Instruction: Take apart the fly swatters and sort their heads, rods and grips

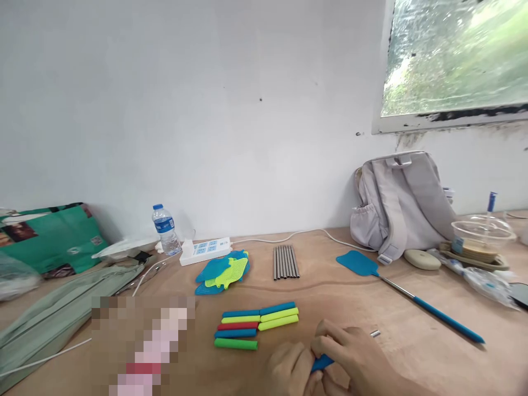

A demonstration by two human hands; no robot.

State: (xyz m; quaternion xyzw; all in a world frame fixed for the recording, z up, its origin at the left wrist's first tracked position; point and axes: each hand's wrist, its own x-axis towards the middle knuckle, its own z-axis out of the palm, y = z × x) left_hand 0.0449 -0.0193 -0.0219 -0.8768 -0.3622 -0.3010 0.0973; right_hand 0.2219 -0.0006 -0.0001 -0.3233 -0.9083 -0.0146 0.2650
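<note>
My left hand (291,366) is closed round one end of a blue plastic handle (322,363), low in the view. Close against it, my right hand (355,349) grips the same handle, its fingers bent over the top. Beyond the right hand sticks out the tip of a metal rod (375,333); the join between rod and handle is hidden. Just ahead lie several loose coloured handles, among them a green handle (236,344), a red handle (238,325) and a yellow handle (279,322). Farther back is a row of metal tubes (285,262).
Fly swatter heads (226,272) are stacked near a power strip (206,250) and water bottle (166,231). A whole blue fly swatter (439,312) lies right, before a grey backpack (406,203) and a plastic cup (482,236). Green fabric (53,313) covers the left; part there is pixelated.
</note>
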